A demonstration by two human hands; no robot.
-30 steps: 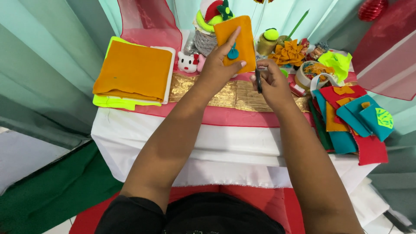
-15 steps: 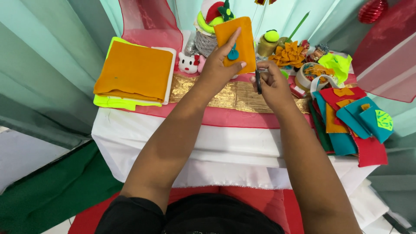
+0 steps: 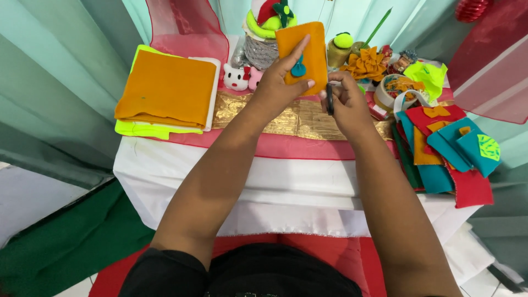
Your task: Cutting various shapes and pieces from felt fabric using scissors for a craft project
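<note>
Holding one orange felt piece (image 3: pixel 306 52), left hand (image 3: pixel 275 88); right hand (image 3: pixel 345 102) perhaps scissors (image 3: pixel 329 99).

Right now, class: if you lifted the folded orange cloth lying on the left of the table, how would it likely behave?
The folded orange cloth would probably droop, since it lies in soft flat layers. It looks light for its size, like the felt sheet the left hand holds up. It seems unlikely to roll or break.
</note>
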